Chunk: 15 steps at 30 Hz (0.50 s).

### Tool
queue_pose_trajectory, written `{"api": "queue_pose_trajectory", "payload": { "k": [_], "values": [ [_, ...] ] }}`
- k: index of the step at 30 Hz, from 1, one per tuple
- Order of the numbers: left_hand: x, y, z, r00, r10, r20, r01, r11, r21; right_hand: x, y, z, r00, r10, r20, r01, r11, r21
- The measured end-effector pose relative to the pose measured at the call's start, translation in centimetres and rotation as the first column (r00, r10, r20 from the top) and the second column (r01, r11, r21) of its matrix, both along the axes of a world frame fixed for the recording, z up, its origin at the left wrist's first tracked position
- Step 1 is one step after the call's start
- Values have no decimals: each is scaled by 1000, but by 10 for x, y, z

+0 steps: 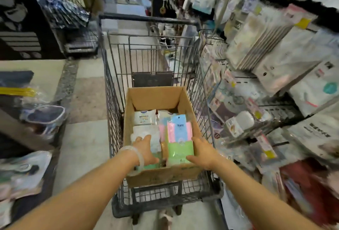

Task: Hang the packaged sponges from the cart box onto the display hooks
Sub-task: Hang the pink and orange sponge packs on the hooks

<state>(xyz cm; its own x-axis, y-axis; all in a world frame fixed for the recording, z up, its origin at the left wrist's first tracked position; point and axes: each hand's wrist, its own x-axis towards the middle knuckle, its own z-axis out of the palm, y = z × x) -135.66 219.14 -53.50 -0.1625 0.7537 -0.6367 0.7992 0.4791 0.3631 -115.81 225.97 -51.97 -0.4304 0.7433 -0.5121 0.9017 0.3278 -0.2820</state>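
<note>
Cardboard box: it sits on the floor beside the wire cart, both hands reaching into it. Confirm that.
Not quite. The head view shows the cardboard box sitting inside the wire cart, not on the floor. The left hand and right hand do both reach into it.

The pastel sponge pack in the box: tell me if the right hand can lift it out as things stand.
Probably yes. The right hand already lies against the pastel sponge pack, which stands up above the other packs in the open-topped cardboard box. Nothing covers it, and the left hand is beside it, not across it.
</note>
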Motion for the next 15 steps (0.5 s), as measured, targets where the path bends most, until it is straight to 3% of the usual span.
{"api": "queue_pose_trajectory", "payload": {
  "k": [8,11,15],
  "values": [
    [-11,48,-72,986,164,15,-163,985,-53,-8,62,-67,966,-210,-152,181,966,-185],
    [-3,67,-96,975,217,52,-213,974,-78,-8,82,-90,899,-386,-207,318,900,-298],
    [22,87,-127,947,276,166,-260,959,-112,-11,95,-122,825,-548,-142,446,784,-433]
  ]
}}
